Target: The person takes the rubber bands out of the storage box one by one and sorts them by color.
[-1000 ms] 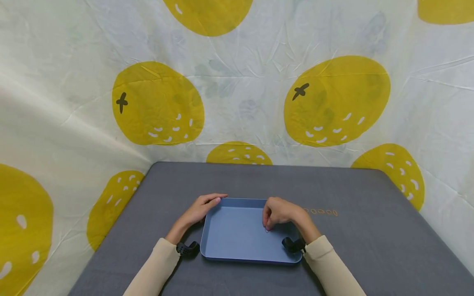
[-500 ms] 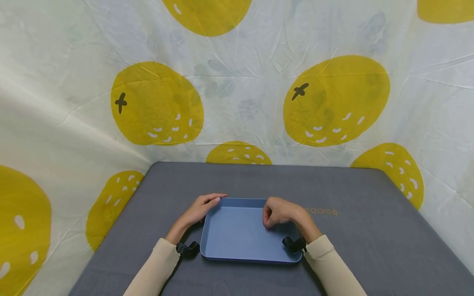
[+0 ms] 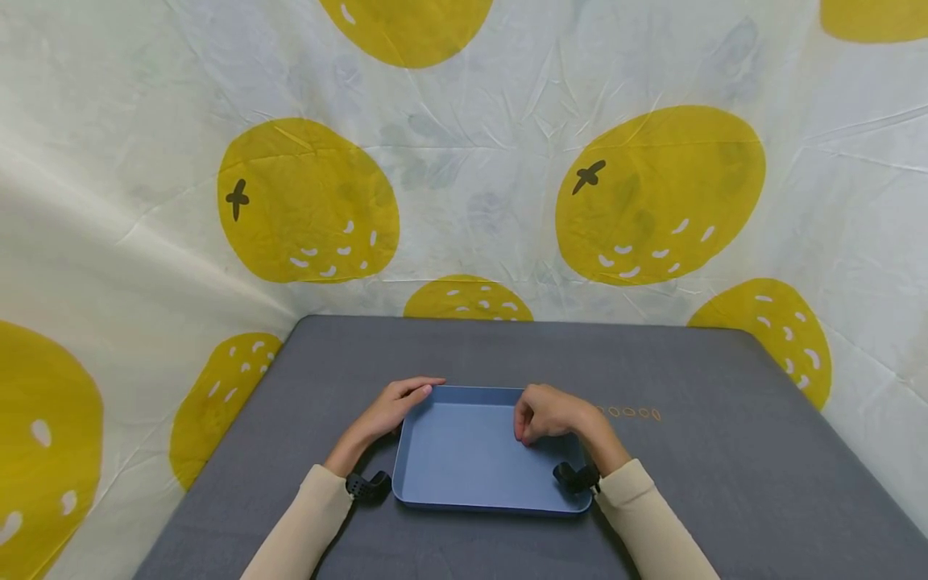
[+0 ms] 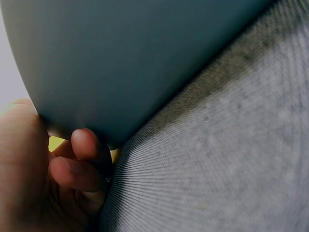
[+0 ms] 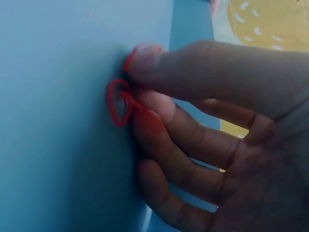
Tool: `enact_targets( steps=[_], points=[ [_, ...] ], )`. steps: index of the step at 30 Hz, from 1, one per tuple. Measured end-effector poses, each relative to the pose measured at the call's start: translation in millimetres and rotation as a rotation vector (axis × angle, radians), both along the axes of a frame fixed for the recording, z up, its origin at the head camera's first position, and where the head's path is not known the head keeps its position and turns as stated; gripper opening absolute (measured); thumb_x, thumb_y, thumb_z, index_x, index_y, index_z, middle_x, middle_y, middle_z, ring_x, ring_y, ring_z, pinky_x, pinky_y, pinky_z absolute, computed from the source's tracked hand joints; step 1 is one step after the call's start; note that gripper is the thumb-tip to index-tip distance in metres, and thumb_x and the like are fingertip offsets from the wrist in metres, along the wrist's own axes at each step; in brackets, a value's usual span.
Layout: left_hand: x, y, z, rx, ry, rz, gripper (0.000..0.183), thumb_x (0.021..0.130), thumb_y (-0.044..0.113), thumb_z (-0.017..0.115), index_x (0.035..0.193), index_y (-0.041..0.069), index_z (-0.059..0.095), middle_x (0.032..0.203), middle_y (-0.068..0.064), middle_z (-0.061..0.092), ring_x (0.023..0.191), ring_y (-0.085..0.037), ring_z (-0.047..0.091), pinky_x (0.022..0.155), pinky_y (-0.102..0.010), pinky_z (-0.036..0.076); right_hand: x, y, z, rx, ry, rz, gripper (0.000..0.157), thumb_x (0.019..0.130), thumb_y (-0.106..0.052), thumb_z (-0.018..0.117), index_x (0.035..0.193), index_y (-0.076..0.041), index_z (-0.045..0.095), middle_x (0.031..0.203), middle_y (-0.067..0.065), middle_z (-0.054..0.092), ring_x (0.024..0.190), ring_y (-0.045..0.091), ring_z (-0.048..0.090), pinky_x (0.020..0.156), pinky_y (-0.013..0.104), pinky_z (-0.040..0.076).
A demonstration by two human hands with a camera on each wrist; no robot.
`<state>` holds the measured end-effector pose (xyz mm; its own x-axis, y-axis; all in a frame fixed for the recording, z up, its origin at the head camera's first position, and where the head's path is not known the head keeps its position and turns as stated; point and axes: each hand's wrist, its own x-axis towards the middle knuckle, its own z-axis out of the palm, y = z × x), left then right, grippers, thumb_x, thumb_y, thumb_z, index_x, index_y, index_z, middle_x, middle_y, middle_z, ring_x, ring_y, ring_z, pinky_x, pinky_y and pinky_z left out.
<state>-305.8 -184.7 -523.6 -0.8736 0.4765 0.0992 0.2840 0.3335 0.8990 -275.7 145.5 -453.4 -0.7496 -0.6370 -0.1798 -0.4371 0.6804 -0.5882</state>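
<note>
Left hand: grips tray corner.
Right hand: pinches red band.
Grey table: beneath both.
Yellow-patterned sheet: beyond them.
Change: head view now hides the band.

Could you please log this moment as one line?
left grip: holding blue tray corner; right grip: pinching red loop inside tray; orange loops: row on gray table

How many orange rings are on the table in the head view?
5 visible: orange rings in one row on the table, right of the tray; the leftmost is partly behind the right wrist, so more may be hidden.
</note>
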Motion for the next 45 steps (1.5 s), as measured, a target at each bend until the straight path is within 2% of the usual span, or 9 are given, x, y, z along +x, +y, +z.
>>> enact_targets(
  steps=[4,10,16,21,26,34,40,45],
  points=[
    [0.4,1,-0.2,0.001,0.000,0.004,0.039,0.111,0.030,0.050,0.146,0.018,0.061,0.150,-0.009,0.060,0.142,-0.034,0.053,0.116,-0.060,0.039,-1.6,1,0.2,-0.018,-0.010,-0.007,0.017,0.080,0.004,0.078,0.072,-0.010,0.076,0.066,-0.006,0.066,0.060,0.005,0.055,0.059,0.022,0.047],
    [0.5,1,1.5,-0.007,-0.004,0.012,0.039,0.111,0.029,0.050,0.146,0.016,0.062,0.150,-0.009,0.060,0.142,-0.033,0.052,0.117,-0.059,0.038,-5.4,4,0.8,-0.108,-0.027,-0.021,0.015,0.081,0.005,0.077,0.074,-0.008,0.076,0.065,-0.003,0.068,0.058,0.008,0.060,0.056,0.023,0.048],
    [-2.7,-1,1.7,-0.027,-0.006,-0.015,0.039,0.112,0.023,0.048,0.147,0.010,0.060,0.150,-0.012,0.059,0.143,-0.035,0.052,0.116,-0.060,0.039,-7.4,8,3.7,-0.193,-0.030,-0.025,0.009,0.082,0.004,0.077,0.079,-0.005,0.079,0.070,0.000,0.073,0.062,0.010,0.064,0.059,0.023,0.052],
    [-1.3,-2,1.0,-0.031,0.005,-0.014,0.041,0.112,0.029,0.047,0.148,0.014,0.059,0.152,-0.009,0.058,0.144,-0.032,0.051,0.117,-0.059,0.039,-7.2,10,8.1,-0.248,-0.092,-0.047,0.007,0.085,0.005,0.075,0.084,-0.001,0.079,0.075,0.008,0.076,0.066,0.018,0.071,0.064,0.035,0.060],
    [0.3,-2,0.9,-0.011,0.014,-0.009,0.040,0.111,0.034,0.050,0.146,0.020,0.061,0.150,-0.006,0.060,0.142,-0.030,0.053,0.116,-0.058,0.040,-5.5,12,12.8,-0.290,-0.111,-0.041,0.003,0.087,0.003,0.076,0.087,0.003,0.079,0.078,0.013,0.077,0.068,0.020,0.073,0.067,0.046,0.062],
    [2.0,-2,1.6,-0.020,0.008,-0.002,0.040,0.110,0.039,0.051,0.145,0.023,0.063,0.149,-0.004,0.061,0.142,-0.029,0.053,0.116,-0.057,0.041,-3.4,14,16.7,-0.311,-0.113,-0.051,0.006,0.090,-0.002,0.077,0.091,0.004,0.079,0.081,0.011,0.078,0.073,0.031,0.075,0.071,0.049,0.062],
    [2.8,-1,3.4,-0.017,0.008,-0.001,0.040,0.110,0.038,0.051,0.145,0.023,0.063,0.149,-0.004,0.061,0.142,-0.029,0.054,0.115,-0.057,0.042,-3.7,16,18.9,-0.314,-0.100,-0.062,0.006,0.091,-0.004,0.077,0.090,0.001,0.079,0.081,0.007,0.078,0.074,0.031,0.074,0.073,0.050,0.062],
    [2.7,-2,3.5,-0.018,0.007,-0.005,0.040,0.110,0.038,0.051,0.144,0.023,0.063,0.149,-0.004,0.061,0.142,-0.029,0.053,0.116,-0.057,0.041,-4.2,18,20.1,-0.330,-0.093,-0.053,0.007,0.092,-0.006,0.077,0.091,0.000,0.079,0.084,0.009,0.078,0.079,0.041,0.073,0.076,0.051,0.061]
  ],
)
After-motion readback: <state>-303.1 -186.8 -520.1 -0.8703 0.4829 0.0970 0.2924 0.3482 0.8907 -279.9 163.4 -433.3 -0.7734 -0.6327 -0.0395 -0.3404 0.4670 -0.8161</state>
